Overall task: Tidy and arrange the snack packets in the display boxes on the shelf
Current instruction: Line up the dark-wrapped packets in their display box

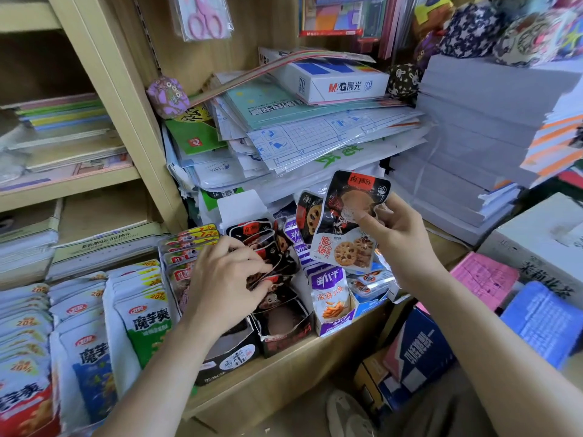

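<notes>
Two hands well apart: left hand (227, 275) curled on black packets (254, 230) in display box (285, 338) on shelf (277, 370); right hand (400, 238) pinching lotus-root packet (347, 216) aloft.

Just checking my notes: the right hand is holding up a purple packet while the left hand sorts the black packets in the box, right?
Not quite. The head view shows the right hand pinching a black lotus-root packet, not a purple one. The left hand does curl over the black packets in the box.
</notes>
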The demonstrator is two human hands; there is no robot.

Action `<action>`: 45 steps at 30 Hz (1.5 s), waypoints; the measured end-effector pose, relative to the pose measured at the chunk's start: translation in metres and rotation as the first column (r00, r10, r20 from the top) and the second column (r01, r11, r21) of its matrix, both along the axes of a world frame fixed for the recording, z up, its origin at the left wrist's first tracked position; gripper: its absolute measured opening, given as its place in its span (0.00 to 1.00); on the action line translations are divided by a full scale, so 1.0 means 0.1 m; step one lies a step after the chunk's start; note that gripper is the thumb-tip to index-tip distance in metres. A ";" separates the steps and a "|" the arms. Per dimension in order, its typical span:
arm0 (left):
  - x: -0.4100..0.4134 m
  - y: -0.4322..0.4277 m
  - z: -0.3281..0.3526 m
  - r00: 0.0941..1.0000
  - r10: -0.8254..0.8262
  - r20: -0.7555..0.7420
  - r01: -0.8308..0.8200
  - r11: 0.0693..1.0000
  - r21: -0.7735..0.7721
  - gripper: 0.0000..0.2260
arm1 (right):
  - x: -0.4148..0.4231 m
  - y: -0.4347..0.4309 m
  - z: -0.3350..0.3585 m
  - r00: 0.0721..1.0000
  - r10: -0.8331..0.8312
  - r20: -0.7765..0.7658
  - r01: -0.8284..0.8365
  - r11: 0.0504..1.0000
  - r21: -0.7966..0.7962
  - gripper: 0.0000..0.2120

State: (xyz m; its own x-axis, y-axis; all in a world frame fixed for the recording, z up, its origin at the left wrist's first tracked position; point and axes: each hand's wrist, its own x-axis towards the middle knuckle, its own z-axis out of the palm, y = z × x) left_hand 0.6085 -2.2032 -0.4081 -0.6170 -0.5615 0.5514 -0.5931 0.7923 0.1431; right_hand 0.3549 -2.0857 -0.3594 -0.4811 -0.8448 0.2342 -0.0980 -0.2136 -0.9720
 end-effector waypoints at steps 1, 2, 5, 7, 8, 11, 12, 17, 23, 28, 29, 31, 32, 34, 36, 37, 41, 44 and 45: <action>0.01 -0.01 0.01 0.999 -0.004 -0.033 0.004 1.000 0.000 0.08 | 0.00 0.00 0.00 1.000 0.000 0.006 0.000 1.000 -0.002 0.12; 0.01 -0.01 0.03 0.998 -0.004 -0.060 0.005 1.000 0.007 0.06 | 0.00 0.00 0.00 1.000 0.002 0.013 -0.002 1.000 -0.004 0.12; 0.02 -0.03 0.08 0.990 0.018 -0.137 -0.009 0.998 0.066 0.02 | 0.02 0.01 0.00 1.000 0.011 0.025 -0.011 1.000 0.003 0.12; 0.02 -0.05 0.12 0.975 0.064 -0.211 -0.034 0.990 0.139 0.02 | 0.03 0.01 0.01 0.999 0.017 0.033 -0.017 1.000 0.009 0.12; 0.02 -0.06 0.13 0.965 0.089 -0.246 -0.049 0.985 0.166 0.01 | 0.04 0.02 0.02 0.999 0.016 0.040 -0.017 1.000 0.009 0.12; -0.02 -0.06 0.12 0.941 0.151 -0.304 -0.095 0.977 0.190 0.02 | 0.05 0.01 0.02 0.998 -0.003 0.066 0.001 1.000 0.022 0.11; -0.04 -0.06 0.11 0.939 0.170 -0.298 -0.119 0.976 0.181 0.03 | 0.06 0.01 0.02 0.997 -0.011 0.079 0.009 0.999 0.031 0.11; -0.07 -0.07 0.13 0.923 0.248 -0.293 -0.183 0.956 0.229 0.09 | 0.02 0.02 0.00 0.991 0.057 0.120 -0.061 0.998 0.035 0.13; 0.00 -0.13 0.17 0.843 0.364 -0.397 -0.171 0.880 0.443 0.13 | 0.08 0.04 -0.06 0.968 0.219 0.121 -0.212 0.975 -0.064 0.20; 0.02 -0.19 0.18 0.791 0.419 -0.447 -0.095 0.805 0.586 0.15 | 0.30 0.00 -0.15 0.958 0.255 0.132 -0.243 0.964 -0.104 0.16; 0.03 -0.19 0.19 0.786 0.422 -0.451 -0.075 0.790 0.609 0.15 | 0.37 -0.03 -0.19 0.967 0.243 0.074 -0.238 0.969 -0.071 0.14; 0.04 -0.19 0.20 0.780 0.423 -0.461 -0.025 0.758 0.652 0.11 | 0.51 -0.11 -0.30 0.973 0.229 -0.040 -0.230 0.973 -0.008 0.12; 0.06 -0.19 0.21 0.772 0.424 -0.473 0.006 0.740 0.673 0.10 | 0.57 -0.16 -0.34 0.972 0.221 -0.076 -0.220 0.975 0.020 0.12; 0.09 -0.17 0.24 0.760 0.431 -0.487 0.060 0.699 0.713 0.11 | 0.66 -0.23 -0.41 0.973 0.183 -0.142 -0.175 0.982 0.067 0.11; 0.12 -0.13 0.29 0.751 0.422 -0.507 0.143 0.646 0.750 0.15 | 0.70 -0.28 -0.48 0.945 0.089 -0.314 -0.062 0.993 0.096 0.10; 0.13 -0.09 0.32 0.744 0.409 -0.528 0.199 0.619 0.760 0.17 | 0.72 -0.29 -0.49 0.905 0.041 -0.423 0.002 0.995 0.100 0.09; 0.21 0.03 0.35 0.816 0.230 -0.531 0.285 0.639 0.715 0.14 | 0.82 -0.30 -0.51 0.851 -0.059 -0.522 0.091 0.995 0.035 0.07; 0.23 0.05 0.26 0.895 0.151 -0.420 0.197 0.710 0.676 0.25 | 0.84 -0.33 -0.56 0.805 -0.147 -0.575 0.176 0.984 -0.004 0.10; 0.22 0.05 0.23 0.908 0.144 -0.394 0.162 0.746 0.645 0.28 | 0.87 -0.33 -0.57 0.783 -0.156 -0.602 0.189 0.982 -0.007 0.10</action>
State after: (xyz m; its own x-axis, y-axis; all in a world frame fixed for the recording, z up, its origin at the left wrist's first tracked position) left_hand 0.6302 -2.1983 -0.3853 -0.4374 -0.8662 0.2416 -0.3544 0.4130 0.8390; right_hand 0.4417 -2.1184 -0.4163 -0.3980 -0.7800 0.4830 -0.6931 -0.0893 -0.7153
